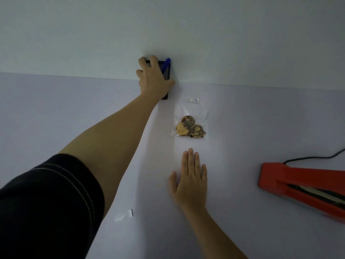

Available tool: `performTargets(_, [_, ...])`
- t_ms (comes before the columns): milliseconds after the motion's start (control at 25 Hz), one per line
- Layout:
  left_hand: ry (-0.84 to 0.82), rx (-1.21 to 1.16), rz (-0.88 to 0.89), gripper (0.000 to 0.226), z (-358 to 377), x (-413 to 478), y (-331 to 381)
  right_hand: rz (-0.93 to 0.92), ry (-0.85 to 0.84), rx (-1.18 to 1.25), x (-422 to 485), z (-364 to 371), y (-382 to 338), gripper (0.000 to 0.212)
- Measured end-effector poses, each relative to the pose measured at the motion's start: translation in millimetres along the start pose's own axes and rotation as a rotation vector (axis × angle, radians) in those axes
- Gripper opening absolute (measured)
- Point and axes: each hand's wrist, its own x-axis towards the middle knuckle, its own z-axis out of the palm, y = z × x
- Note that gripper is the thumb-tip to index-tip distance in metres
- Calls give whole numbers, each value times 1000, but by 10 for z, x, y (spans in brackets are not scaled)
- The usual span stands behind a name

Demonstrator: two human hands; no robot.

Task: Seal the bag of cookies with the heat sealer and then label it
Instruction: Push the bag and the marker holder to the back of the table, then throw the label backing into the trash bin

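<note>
A clear bag of cookies (190,128) lies flat on the pale table in the middle of the view. A small white written label (192,100) sits at the bag's far end. My left hand (153,79) reaches to the back of the table, its fingers curled over a black mesh pen holder (166,71) with a blue pen (165,65) standing in it. My right hand (190,180) lies flat on the table, palm down, fingers straight, just in front of the bag and not touching it. The red heat sealer (302,186) rests at the right edge.
A black power cord (315,157) runs from the sealer toward the right. A small strip of white backing paper (124,215) lies near the front left of the table. A plain wall (168,25) stands right behind the pen holder.
</note>
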Motion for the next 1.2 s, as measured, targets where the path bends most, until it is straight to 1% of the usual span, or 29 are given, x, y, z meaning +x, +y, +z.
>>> performTargets(120, [6, 39, -45, 84, -30, -29, 33, -4, -8, 11, 0, 3, 0, 70])
performTargets(200, [16, 69, -34, 92, -104, -125, 53, -4, -11, -2, -2, 2, 6, 70])
performTargets(280, [56, -8, 16, 93, -244, -382, -2, -15, -37, 10, -11, -41, 2, 69])
performTargets(320, [78, -89, 46, 89, -325, -575, -77, -23, -48, 20, -17, -62, 6, 67])
performTargets(400, [91, -214, 86, 74, -446, -1123, -347, -48, -59, 39, -38, -100, 18, 63])
performTargets(480, [52, -206, 54, 57, -511, -1805, -737, -132, -53, 48, -124, -120, 6, 58])
performTargets(560, [22, -159, -29, 44, -542, -2484, -1145, -230, -42, 54, -313, -87, -93, 57])
performTargets(640, [16, -129, -99, 41, -575, -3120, -1477, -307, -67, 90, -613, -35, -277, 57])
performTargets(760, [-13, -106, -109, 47, -543, -3713, -1692, -338, -131, 100, -1026, 55, -499, 59])
performTargets(840, [6, -93, -125, 48, -444, -3817, -1763, -325, -153, 67, -1138, 106, -541, 60])
performTargets(960, [81, -81, -210, 47, -299, -3771, -1819, -339, -145, 30, -1168, 161, -522, 61])
performTargets(1080, [156, -4, -180, 43, -197, -3790, -1837, -326, -145, 23, -1175, 163, -536, 62])
performTargets(1200, [219, 17, -129, 36, -160, -3803, -1851, -333, -133, 46, -1172, 157, -530, 59])
